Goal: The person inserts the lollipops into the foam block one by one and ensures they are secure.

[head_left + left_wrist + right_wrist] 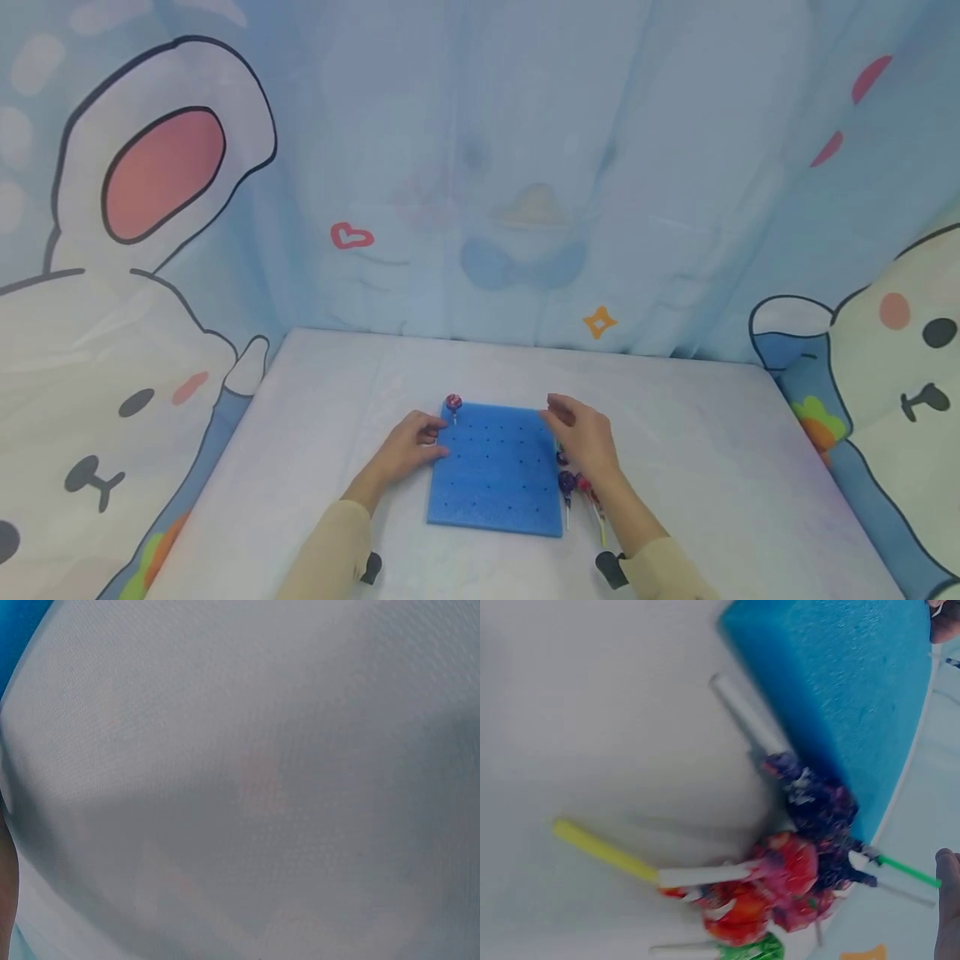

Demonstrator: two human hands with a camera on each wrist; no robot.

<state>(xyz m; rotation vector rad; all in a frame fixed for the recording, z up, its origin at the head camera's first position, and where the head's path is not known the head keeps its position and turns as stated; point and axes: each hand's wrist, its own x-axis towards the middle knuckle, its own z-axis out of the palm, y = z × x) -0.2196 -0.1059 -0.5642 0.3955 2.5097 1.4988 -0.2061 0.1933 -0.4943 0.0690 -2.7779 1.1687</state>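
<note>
A blue foam board (495, 500) with rows of small holes lies on the table. One red-wrapped lollipop (453, 402) stands upright at its far left corner. My left hand (405, 450) is at the board's left edge, thumb and fingers apart with their tips against it. Over the far right corner of the board is my right hand (587, 435), fingers pointing left and nothing visible in them. Beside the board's right edge, under that hand's wrist, lie several lollipops: a dark purple one (821, 806), red ones (739, 915) and a green one (754, 949).
A white cloth (352, 367) covers the table and a blue printed curtain (420, 167) hangs behind it. The loose lollipop sticks, one with a yellow end (604, 849), point toward the near side of the table. Mostly tablecloth fills the left wrist view.
</note>
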